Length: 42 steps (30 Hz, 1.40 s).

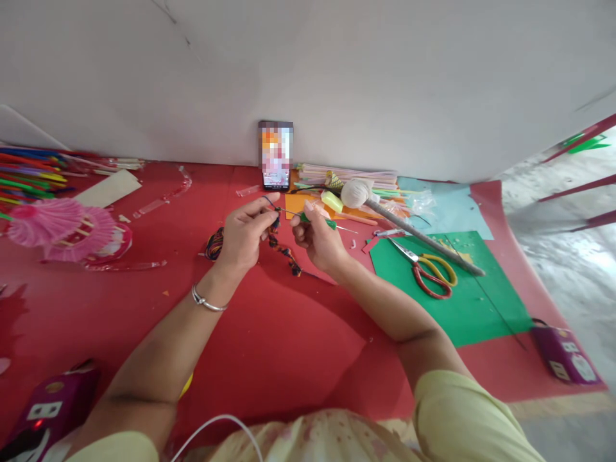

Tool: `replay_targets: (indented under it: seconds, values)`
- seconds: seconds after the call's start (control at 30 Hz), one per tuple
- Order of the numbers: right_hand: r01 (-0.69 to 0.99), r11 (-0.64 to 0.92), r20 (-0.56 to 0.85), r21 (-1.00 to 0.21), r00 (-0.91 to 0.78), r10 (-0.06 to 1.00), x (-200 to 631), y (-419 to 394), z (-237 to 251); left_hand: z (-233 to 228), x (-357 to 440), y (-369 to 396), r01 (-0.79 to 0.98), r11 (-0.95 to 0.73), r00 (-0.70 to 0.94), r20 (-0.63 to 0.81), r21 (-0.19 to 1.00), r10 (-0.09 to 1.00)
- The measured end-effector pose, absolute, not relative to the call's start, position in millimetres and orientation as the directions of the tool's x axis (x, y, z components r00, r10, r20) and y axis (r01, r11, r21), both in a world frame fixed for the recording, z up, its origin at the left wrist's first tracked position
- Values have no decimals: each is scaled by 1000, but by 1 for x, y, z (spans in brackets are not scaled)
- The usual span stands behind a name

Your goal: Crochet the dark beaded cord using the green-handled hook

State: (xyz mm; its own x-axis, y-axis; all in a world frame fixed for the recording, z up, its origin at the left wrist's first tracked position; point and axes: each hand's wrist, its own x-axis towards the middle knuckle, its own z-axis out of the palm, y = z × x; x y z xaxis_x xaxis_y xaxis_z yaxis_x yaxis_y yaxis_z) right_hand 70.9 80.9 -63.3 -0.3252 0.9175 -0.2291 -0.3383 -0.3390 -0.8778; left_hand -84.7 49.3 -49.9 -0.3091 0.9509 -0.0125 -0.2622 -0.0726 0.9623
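Note:
My left hand [240, 234] pinches the upper end of a dark multicoloured crocheted yarn strip [283, 252], which hangs down toward the red table. A strand lies over its raised index finger. In my right hand [321, 239] is a thin metal crochet hook [330, 224] with a green handle. Its shaft points left and meets the yarn near my left fingertips; whether a loop sits on the tip is too small to tell. Beside my left wrist rests a bundle of the same dark yarn [214, 244], partly hidden by the hand.
A phone [276, 157] leans on the wall. To the right, scissors [430, 274] and a stick with a white wrapped head [357, 192] lie across green sheet [491, 314]. A pink pleated model [72, 231] stands left. Purple boxes [568, 354] occupy both near sides.

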Motion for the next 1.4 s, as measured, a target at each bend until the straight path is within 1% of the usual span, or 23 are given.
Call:
replay_targets:
  seconds: [0.17,0.27,0.43,0.57,0.67,0.87,1.03,1.1,1.27,1.4]
  values:
    - [-320,-303,-198,-898,-320,926,72,82,-63,-48,-84,48,-231,-76,-262,13,970,965]
    - [-345,-351,-226,-871,-353,908,72,83,-64,-48,-84,48,-261,-33,-233,-30,965,972]
    - [-384,-500,-347,-776,-403,847,70,84,-62,-51,-87,50,-350,26,-176,-93,936,980]
    - [-461,-562,-353,-687,-464,812,71,85,-62,-52,-87,51,-377,53,-166,-123,925,978]
    - [-489,-592,-351,-640,-500,792,73,86,-63,-53,-86,52,-383,66,-160,-137,921,978]
    - [-472,-569,-359,-674,-463,810,73,87,-63,-54,-85,52,-367,36,-189,-112,930,975]
    - [-511,-611,-350,-605,-518,780,72,86,-63,-49,-84,52,-388,79,-166,-155,918,974]
    - [-509,-620,-357,-596,-524,773,71,85,-63,-48,-85,53,-404,89,-155,-164,911,974]
    - [-474,-601,-369,-644,-495,786,70,83,-61,-52,-88,52,-413,69,-162,-148,908,976]
    - [-485,-590,-347,-645,-502,792,71,84,-66,-53,-88,52,-394,58,-174,-137,917,975]
